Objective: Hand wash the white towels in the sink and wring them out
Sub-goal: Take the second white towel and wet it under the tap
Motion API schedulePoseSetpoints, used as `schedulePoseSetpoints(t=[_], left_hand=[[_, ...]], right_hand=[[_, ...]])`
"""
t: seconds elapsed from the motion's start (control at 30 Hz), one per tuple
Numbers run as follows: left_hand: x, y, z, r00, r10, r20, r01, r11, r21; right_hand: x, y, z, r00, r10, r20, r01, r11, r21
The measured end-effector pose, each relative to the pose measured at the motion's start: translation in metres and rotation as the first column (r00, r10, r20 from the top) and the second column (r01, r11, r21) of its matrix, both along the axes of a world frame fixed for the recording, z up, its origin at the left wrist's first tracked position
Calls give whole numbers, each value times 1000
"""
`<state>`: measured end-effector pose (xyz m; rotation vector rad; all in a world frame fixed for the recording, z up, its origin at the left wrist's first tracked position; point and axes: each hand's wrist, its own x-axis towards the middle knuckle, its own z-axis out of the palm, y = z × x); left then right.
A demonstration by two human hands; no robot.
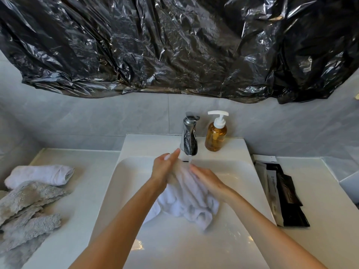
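A wet white towel point(187, 204) hangs bunched over the white sink point(239, 171), just under the chrome faucet point(188, 135). A thin stream of water falls from the spout onto the towel's top. My left hand point(165, 167) lies against the towel's left side, with its fingers straight and pointing up toward the spout. From the right, my right hand point(207, 180) presses flat on the towel, so the cloth is squeezed between both palms. A second white towel point(38, 174) lies rolled on the counter at the left.
An amber soap pump bottle point(216, 135) stands right of the faucet. Grey fluffy towels point(27, 208) are heaped on the left counter. Dark sachets point(281, 193) lie in a tray on the right counter. Black plastic sheeting point(174, 45) covers the wall above.
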<state>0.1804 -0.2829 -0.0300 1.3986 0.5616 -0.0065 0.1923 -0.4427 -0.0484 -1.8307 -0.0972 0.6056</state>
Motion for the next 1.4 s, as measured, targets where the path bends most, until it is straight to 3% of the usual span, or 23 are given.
schedulePoseSetpoints(t=[0.13,0.23,0.3,0.4,0.5,0.6,0.73,0.8,0.87,0.97,1.1,1.27,1.33,1.4], left_hand=[[3,15,8,999,37,9,-34,973,-228],[1,21,7,998,58,-6,-57,960,-273],[-2,20,5,994,110,-15,-110,957,-269],[-4,23,-8,983,182,-9,-180,965,-192],[-9,25,-7,994,98,-40,-105,962,-250],[-12,9,-5,996,-23,-82,-5,947,-322],[-14,-25,-7,986,65,-150,-70,997,-30],[-21,-36,-8,984,106,-142,-103,994,28],[-26,-41,-10,986,85,-145,-76,995,66],[-25,-39,-12,988,3,-156,5,999,50],[-16,-12,-15,983,59,-174,-82,988,-132],[-9,15,-21,975,100,-198,-156,943,-295],[-5,1,-23,973,79,-219,-141,949,-283],[-2,-21,-21,969,36,-244,-78,983,-168]], right_hand=[[-8,-4,-21,999,49,14,-47,993,-106],[-12,-10,-35,998,55,-12,-56,984,-169],[-10,-12,-34,998,-5,64,16,984,-178],[-4,-6,-8,957,-228,182,228,974,20],[2,7,19,918,-394,52,373,900,225],[4,28,24,880,-447,-160,473,854,214],[-6,55,8,900,-434,-39,433,901,-31],[-3,59,4,895,-442,65,446,876,-182],[4,56,-3,880,-470,69,472,853,-222],[11,45,-18,845,-534,-30,516,829,-214],[19,30,-20,835,-542,-90,525,836,-164],[12,20,7,872,-468,-145,481,874,66],[1,30,16,897,-421,-136,435,895,101],[-6,43,14,909,-417,-23,417,909,3]])
